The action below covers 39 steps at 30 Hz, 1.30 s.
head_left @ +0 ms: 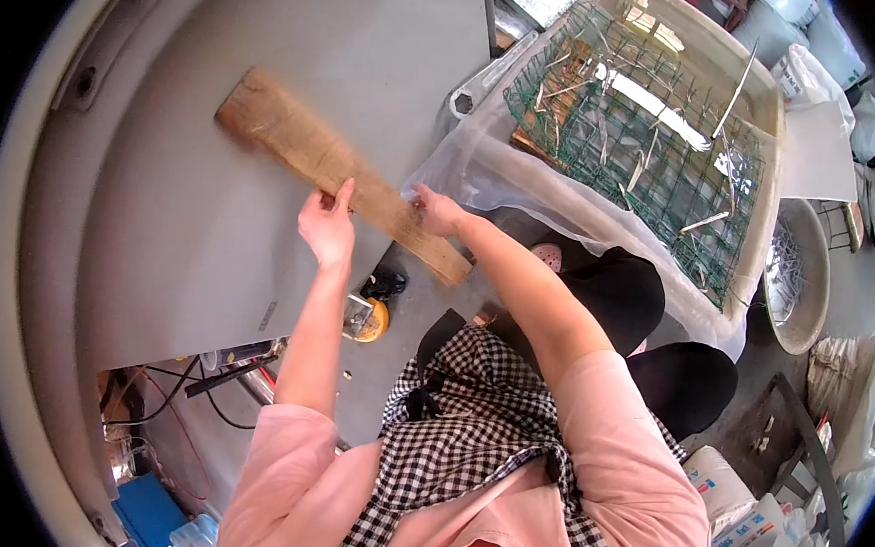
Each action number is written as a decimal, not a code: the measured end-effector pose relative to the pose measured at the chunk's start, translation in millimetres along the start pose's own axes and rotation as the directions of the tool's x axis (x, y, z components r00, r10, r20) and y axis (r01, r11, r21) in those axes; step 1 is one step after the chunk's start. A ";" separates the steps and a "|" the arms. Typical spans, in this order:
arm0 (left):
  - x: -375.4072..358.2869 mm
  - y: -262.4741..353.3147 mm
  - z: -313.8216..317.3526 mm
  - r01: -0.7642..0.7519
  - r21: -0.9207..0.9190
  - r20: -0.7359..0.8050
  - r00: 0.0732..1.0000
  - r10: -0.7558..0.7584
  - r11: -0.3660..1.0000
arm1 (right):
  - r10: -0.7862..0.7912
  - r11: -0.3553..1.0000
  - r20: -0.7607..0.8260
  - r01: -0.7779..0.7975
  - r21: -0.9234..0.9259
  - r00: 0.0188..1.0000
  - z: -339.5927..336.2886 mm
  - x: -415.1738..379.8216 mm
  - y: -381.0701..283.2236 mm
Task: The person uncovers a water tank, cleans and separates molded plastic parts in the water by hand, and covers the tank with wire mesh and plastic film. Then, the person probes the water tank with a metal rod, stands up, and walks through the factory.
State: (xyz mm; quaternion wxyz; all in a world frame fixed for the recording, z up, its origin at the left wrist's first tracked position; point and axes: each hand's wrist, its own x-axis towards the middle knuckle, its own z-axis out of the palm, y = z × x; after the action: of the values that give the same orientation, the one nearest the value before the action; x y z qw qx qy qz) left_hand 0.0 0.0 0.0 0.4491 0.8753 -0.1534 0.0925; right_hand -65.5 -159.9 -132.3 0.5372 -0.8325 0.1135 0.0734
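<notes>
A long brown wooden board (305, 143) is held slantwise over a grey flat surface, its far end blurred by motion. My left hand (328, 229) grips the board's near edge around its middle, thumb on top and fingers partly hidden underneath. On the opposite edge, closer to the board's lower right end, my right hand (437, 212) holds it with bent fingers, slightly smeared. Beyond my right hand stands a large pale tub (761, 223) with water and a green wire mesh (656, 137) in it. Thin pale strips lie across the mesh.
The grey surface (188, 258) fills the left side. Clear plastic sheeting (524, 174) drapes over the tub's near side. A round basin (812, 286) with thin white pieces stands right of the tub. Filled bags (743, 528) lie lower right; cables and a blue box (150, 512) lower left.
</notes>
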 end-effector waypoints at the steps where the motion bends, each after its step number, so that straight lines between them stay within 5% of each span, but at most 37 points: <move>1: -5.8 5.4 -5.3 0.063 -0.079 0.008 0.998 -0.063 0.995 | -0.007 1.000 -0.007 0.007 0.014 1.000 -2.7 -6.2 -2.9; 3: -14.2 -1.4 -33.6 0.147 -0.065 0.053 0.988 -0.144 0.987 | 0.005 0.993 0.020 -0.007 0.118 1.000 29.9 -22.6 -17.7; 6: -6.8 3.5 -4.6 0.100 0.038 -0.008 0.995 -0.100 0.994 | 0.019 0.995 -0.002 -0.019 -0.096 1.000 -6.2 -14.2 -8.3; 9: -7.1 21.2 -12.8 -0.071 0.008 -0.044 0.996 0.072 0.997 | 0.120 0.990 -0.036 -0.122 -0.074 0.992 -3.7 -12.8 -14.3; 12: -5.3 11.3 -5.6 -0.077 -0.067 0.000 0.997 0.077 0.995 | 0.141 0.971 -0.049 -0.148 -0.190 0.989 -25.4 -25.2 -17.0; 14: -9.6 6.4 4.2 -0.032 -0.391 -0.019 0.999 0.026 0.920 | 0.158 0.944 -0.003 -0.152 -0.291 0.987 -37.4 -30.7 -9.4; 16: -17.8 15.3 -12.4 0.033 0.155 -0.006 0.999 -0.033 0.987 | 0.128 0.932 -0.055 -0.139 -0.335 0.990 -29.4 -26.0 9.5; 19: -49.1 44.8 -35.5 -0.252 0.366 -0.144 0.936 0.322 0.896 | -0.042 0.740 0.041 0.059 -0.670 0.998 -50.1 -40.1 -14.2; 20: -57.0 64.3 -30.8 -0.328 0.400 -0.154 0.896 0.416 0.856 | 0.052 0.946 -0.085 -0.076 -0.315 0.995 -69.5 -44.5 -33.3; 21: -60.4 83.6 -14.1 -0.369 0.358 -0.132 0.889 0.438 0.857 | 0.164 0.983 -0.170 -0.147 0.106 0.972 -88.2 -56.2 -52.5; 23: -76.8 113.8 11.9 -0.624 -0.042 0.051 0.779 0.625 0.780 | 0.294 0.696 -0.223 -0.048 0.717 0.930 -110.7 -114.5 -105.5; 24: -78.6 128.2 35.8 -0.725 -0.083 0.130 0.672 0.729 0.684 | 0.316 0.696 -0.249 -0.045 0.717 0.915 -122.5 -128.4 -108.9; 26: -87.3 154.4 84.4 -0.786 -0.215 0.278 0.520 0.808 0.580 | -0.026 0.080 -0.154 0.156 0.985 0.988 -139.0 -148.7 -111.1; 27: -85.0 173.4 104.8 -0.794 -0.236 0.276 0.498 0.822 0.560 | 0.084 0.327 -0.445 0.397 0.858 0.892 -156.5 -151.8 -92.7; 28: -85.6 190.2 123.2 -0.929 -0.036 0.359 0.331 0.873 0.367 | 0.188 0.464 -0.478 0.351 0.813 0.858 -186.5 -171.9 -68.2; 29: -86.6 203.3 140.0 -0.982 0.146 0.454 0.173 0.874 0.118 | 0.206 0.460 -0.488 0.357 0.813 0.848 -220.6 -201.7 -48.0; 30: -87.8 203.7 157.8 -0.986 0.125 0.452 0.157 0.878 0.112 | 0.287 0.537 -0.602 0.394 0.745 0.745 -238.2 -255.4 -62.1; 32: -91.2 190.9 205.1 -0.982 0.115 0.617 0.191 0.763 0.152 | 0.196 0.648 -0.712 0.455 0.610 0.675 -274.1 -324.1 -11.8; 33: -97.2 188.7 221.1 -0.984 0.105 0.619 0.175 0.766 0.140 | 0.279 0.729 -0.787 0.412 0.546 0.550 -282.0 -361.2 5.4; 34: -106.2 186.0 235.0 -0.985 0.027 0.744 0.133 0.655 0.170 | 0.280 0.879 -0.861 0.248 0.408 0.425 -283.7 -403.3 30.6; 36: -119.8 178.6 264.0 -0.952 -0.212 0.854 -0.070 0.516 0.221 | 0.482 0.875 -0.840 -0.194 0.444 0.249 -266.4 -473.0 93.2; 38: -152.4 187.0 275.6 -0.903 -0.405 0.849 -0.312 0.427 0.146 | 0.693 0.721 -0.647 -0.304 0.622 0.319 -222.7 -521.3 135.0; 39: -164.5 194.7 279.7 -0.893 -0.443 0.847 -0.388 0.363 0.079 | 0.710 0.703 -0.520 -0.438 0.560 0.476 -190.8 -538.5 169.4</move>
State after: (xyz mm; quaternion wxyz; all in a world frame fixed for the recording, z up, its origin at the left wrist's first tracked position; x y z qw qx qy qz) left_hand -215.7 -304.3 -63.9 -0.1330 0.4970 -0.8509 -0.1062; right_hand -629.7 -341.7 -70.9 0.5314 -0.5931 0.5977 -0.0928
